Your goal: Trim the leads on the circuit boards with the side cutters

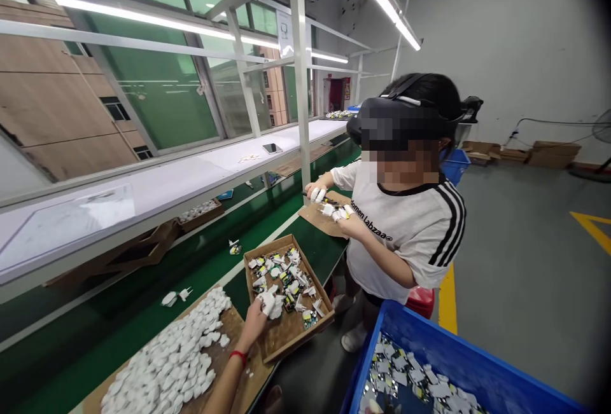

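My left hand (pixel 268 304), with white coverings on its fingers and a red band at the wrist, reaches into a shallow cardboard tray (pixel 279 341). Its fingers are bent together among small circuit boards with white plug parts (pixel 292 277); whatever they grip blends with the white coverings. Beside that arm, a heap of white plastic caps (pixel 174 353) lies on a cardboard sheet. Only fingertips of my right hand (pixel 375 406) show at the bottom edge, over a blue bin (pixel 429 344) of similar boards and white parts. A dark object near those fingertips is too cut off to name.
Across the corner, a person (pixel 396 223) in a headset holds a tool and a white part over cardboard (pixel 324 213). Loose white parts (pixel 176 297) lie on the green bench (pixel 119 312). A white shelf (pixel 191 175) with an upright post (pixel 300 77) runs above it.
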A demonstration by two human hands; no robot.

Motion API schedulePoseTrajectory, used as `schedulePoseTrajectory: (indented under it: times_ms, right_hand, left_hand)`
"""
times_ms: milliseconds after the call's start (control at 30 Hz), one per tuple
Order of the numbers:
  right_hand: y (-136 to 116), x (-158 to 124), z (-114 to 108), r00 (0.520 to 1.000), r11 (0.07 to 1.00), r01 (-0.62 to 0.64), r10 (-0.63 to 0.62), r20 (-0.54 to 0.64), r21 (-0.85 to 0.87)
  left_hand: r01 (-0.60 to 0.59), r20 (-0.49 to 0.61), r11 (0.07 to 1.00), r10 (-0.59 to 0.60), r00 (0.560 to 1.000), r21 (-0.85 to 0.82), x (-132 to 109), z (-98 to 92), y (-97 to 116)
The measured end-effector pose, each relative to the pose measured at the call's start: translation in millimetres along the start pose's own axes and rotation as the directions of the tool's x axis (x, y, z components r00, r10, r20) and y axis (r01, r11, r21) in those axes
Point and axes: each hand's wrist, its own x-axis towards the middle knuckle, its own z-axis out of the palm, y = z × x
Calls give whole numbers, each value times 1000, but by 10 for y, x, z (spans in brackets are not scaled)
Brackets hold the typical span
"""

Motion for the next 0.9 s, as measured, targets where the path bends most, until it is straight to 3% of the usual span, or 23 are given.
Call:
schedulePoseTrajectory:
  times_ms: [133, 233, 333, 433, 533, 700, 800, 900]
  right_hand:
    - [-40, -16, -63, 970, 997, -43, 55, 237, -57]
    - [-70, -52, -164, 916, 990, -77, 117, 383, -117]
    - [-114, -50, -265, 865, 976, -104, 183, 468, -189]
    - [-128, 0, -336, 837, 959, -131, 243, 491, -251]
    - [-113, 100, -364, 843, 943, -162, 285, 457, -290]
    - [-145, 170, -287, 891, 931, -199, 302, 339, -306]
    - [-80, -242, -265, 923, 933, -223, 295, 247, -281]
    - [167, -1180, -395, 944, 931, -271, 307, 122, -245]
  left_hand:
    - [108, -45, 892, -141, 989, -439, -212, -28, 74]
    - [188, -5, 695, -266, 964, -694, -473, -53, 99]
    - [255, 81, 478, -353, 932, -841, -793, -186, 94]
    - [281, 145, 295, -409, 901, -913, -1159, -379, 61]
    - [275, 182, 161, -437, 881, -948, -1505, -500, 22]
    - [363, 300, 58, -453, 840, -930, -1718, -417, -37]
    - [468, 394, 39, -480, 784, -883, -1606, -293, -79]
    - [545, 464, 25, -492, 736, -838, -1475, -203, -114]
